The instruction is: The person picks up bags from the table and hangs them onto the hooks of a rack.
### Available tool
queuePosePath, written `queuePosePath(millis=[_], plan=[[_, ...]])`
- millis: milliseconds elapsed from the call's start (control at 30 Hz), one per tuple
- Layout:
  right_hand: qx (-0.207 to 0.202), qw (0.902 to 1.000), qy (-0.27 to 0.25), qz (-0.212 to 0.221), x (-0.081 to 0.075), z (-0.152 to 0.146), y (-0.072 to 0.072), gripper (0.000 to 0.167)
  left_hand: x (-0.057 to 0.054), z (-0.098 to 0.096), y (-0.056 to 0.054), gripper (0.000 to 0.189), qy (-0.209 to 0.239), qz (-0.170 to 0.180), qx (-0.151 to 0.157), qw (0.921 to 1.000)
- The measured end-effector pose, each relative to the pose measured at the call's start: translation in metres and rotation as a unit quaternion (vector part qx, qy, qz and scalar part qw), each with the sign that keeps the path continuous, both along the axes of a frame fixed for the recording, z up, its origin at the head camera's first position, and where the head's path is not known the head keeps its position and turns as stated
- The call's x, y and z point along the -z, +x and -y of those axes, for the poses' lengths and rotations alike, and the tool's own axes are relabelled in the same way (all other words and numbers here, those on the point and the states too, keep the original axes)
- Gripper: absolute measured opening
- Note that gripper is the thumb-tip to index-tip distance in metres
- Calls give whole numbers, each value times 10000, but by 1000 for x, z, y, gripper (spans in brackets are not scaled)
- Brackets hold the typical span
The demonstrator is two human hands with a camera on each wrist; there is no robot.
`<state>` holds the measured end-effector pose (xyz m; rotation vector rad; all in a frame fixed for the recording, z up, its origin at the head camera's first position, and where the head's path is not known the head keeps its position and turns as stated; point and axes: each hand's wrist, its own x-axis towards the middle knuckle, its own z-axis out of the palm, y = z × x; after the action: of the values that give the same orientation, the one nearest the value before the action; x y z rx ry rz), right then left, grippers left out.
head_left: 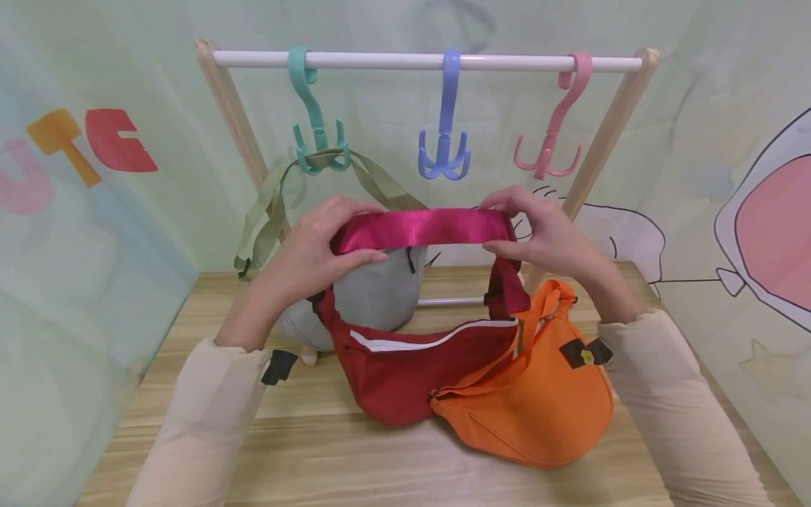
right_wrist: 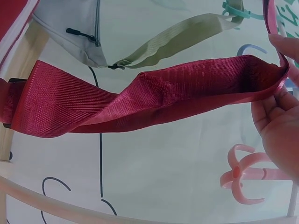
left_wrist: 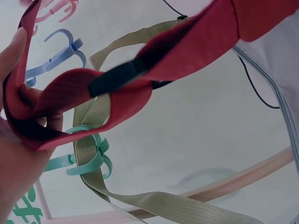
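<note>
A dark red bag (head_left: pixel 424 380) with a white zipper hangs low in the head view, its body at the wooden tabletop. Its wide magenta strap (head_left: pixel 424 227) is stretched level between both hands. My left hand (head_left: pixel 317 243) pinches the strap's left end between thumb and fingers; in the left wrist view a black buckle (left_wrist: pixel 117 77) shows on the strap. My right hand (head_left: pixel 541 229) grips the right end the same way. Just behind the strap hang the blue hook (head_left: pixel 445 155) and the pink hook (head_left: pixel 548 151). An orange bag (head_left: pixel 538 401) lies against the red bag's right side.
A grey bag (head_left: pixel 380 289) hangs by its olive strap (head_left: pixel 269 211) from the green hook (head_left: pixel 319 144), partly behind my left hand. The hooks sit on a white bar (head_left: pixel 380 61) of a wooden-legged rack. Printed curtains surround the table (head_left: pixel 304 451).
</note>
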<state>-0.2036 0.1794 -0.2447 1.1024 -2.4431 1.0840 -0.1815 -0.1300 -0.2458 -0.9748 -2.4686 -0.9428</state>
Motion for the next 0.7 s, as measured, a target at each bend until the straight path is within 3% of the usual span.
queuePosePath(millis=[400, 700], plan=[[222, 9995, 44, 215, -9, -2, 2, 42, -1, -3, -3, 43, 155, -312, -115, 9993], [331, 9993, 110, 153, -11, -2, -2, 41, -5, -7, -5, 42, 112, -422, -463, 9980]])
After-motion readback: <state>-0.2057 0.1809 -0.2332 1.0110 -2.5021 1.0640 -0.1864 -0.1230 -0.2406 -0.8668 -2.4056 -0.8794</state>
